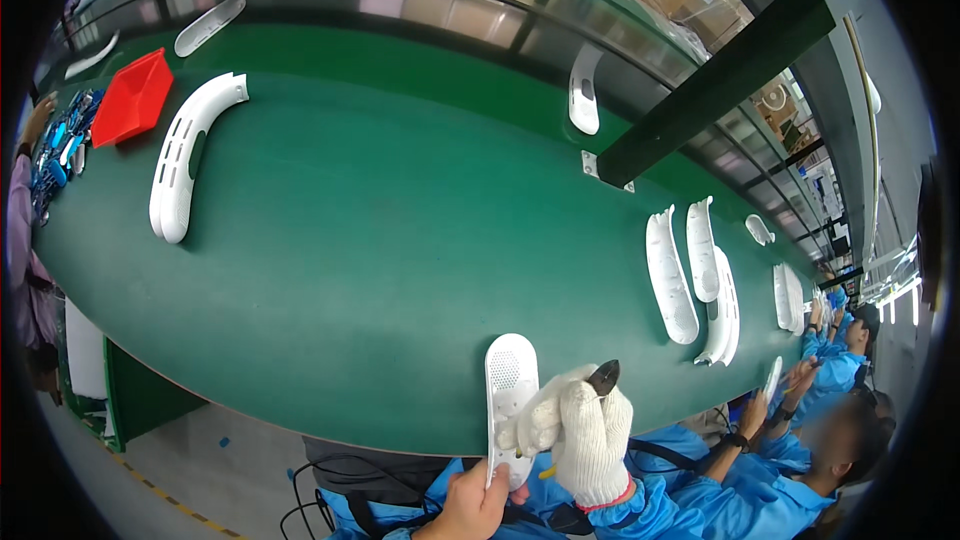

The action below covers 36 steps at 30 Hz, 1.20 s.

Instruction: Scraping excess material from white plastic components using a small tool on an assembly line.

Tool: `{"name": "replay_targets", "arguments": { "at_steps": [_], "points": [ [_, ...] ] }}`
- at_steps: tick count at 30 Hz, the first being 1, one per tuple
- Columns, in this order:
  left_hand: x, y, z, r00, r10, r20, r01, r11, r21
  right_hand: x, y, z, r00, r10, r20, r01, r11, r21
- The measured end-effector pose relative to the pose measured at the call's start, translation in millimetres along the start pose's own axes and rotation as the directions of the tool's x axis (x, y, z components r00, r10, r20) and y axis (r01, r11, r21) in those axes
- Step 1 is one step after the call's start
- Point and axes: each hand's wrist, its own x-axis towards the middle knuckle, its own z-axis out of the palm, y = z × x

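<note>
A long white plastic shell (512,362) with rounded ends and a patch of small holes stands tilted at the table's front edge. Bare, my left hand (474,502) grips its lower end, thumb on its face. My right hand (575,430), in a white knitted glove, is closed around a tool with a dark pointed end (604,377) showing above the fist. The rest of that tool is mostly hidden, so I cannot tell its kind. The gloved fingertips are against the shell's right side. A small yellow piece (547,472) shows below the glove.
On the green table (360,270), a curved white shell (185,155) lies left and several white shells (668,275) right. A red bin (133,100) stands beside a blue pile (62,150) at far left. A dark post (715,85) rises at the back. Co-workers (780,480) sit right.
</note>
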Motion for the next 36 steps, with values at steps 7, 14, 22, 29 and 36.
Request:
{"name": "replay_targets", "arguments": {
  "at_steps": [7, 14, 22, 29, 36],
  "points": [
    [-0.6, 0.7, -3.9, 0.998, 0.054, 0.019, -0.055, 0.998, 0.028, -0.9, -7.1, 15.2, 0.998, -0.031, -0.054, 0.033, 0.998, 0.046],
    [-0.5, -7.4, -0.3, 0.993, 0.115, -0.033, -0.104, 0.963, 0.248, -0.6, -18.4, 16.6, 1.000, 0.020, -0.009, -0.019, 0.988, 0.152],
    [-12.0, 102.8, -24.6, 0.980, 0.196, -0.012, -0.169, 0.871, 0.461, 42.5, -133.6, -53.1, 0.992, -0.122, 0.031, 0.123, 0.991, -0.042],
    [122.9, 180.2, -77.9, 0.673, 0.685, 0.279, -0.424, 0.048, 0.904, 173.1, -181.5, -154.7, 0.962, -0.171, -0.212, 0.064, 0.900, -0.431],
    [304.5, 246.7, -106.6, 0.430, 0.694, 0.577, -0.376, -0.443, 0.814, 315.3, -166.6, -170.5, 0.998, -0.006, 0.054, 0.045, -0.471, -0.881]
  ]
}}
